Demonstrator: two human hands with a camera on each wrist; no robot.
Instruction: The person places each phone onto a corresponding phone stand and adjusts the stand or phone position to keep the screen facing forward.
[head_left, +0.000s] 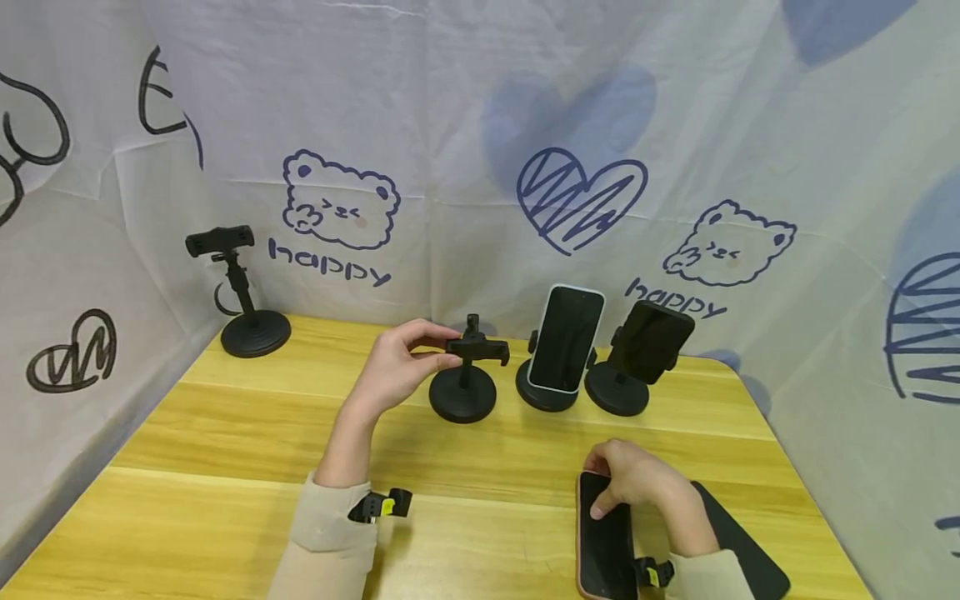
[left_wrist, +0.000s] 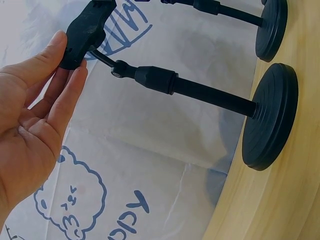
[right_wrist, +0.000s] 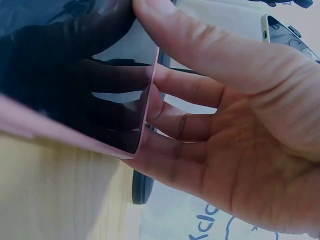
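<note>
My left hand [head_left: 397, 367] pinches the left end of the clamp on a black phone stand [head_left: 462, 396] near the back middle of the table. In the left wrist view, thumb and fingers hold the clamp head [left_wrist: 85, 37], above a straight pole and a round base [left_wrist: 270, 117]. At the front right, my right hand [head_left: 641, 479] grips the far end of a phone [head_left: 607, 550] in a pink case. Its thumb lies on the dark screen [right_wrist: 115, 115], with the other fingers at the phone's edge and partly behind it.
A phone with a light frame [head_left: 566, 337] and a dark phone [head_left: 651, 342] sit in stands to the right. Another black stand [head_left: 255, 333] is at the far left corner. A dark flat slab [head_left: 750, 550] lies partly beneath the right forearm. Printed cloth [head_left: 450, 125] hangs behind the table.
</note>
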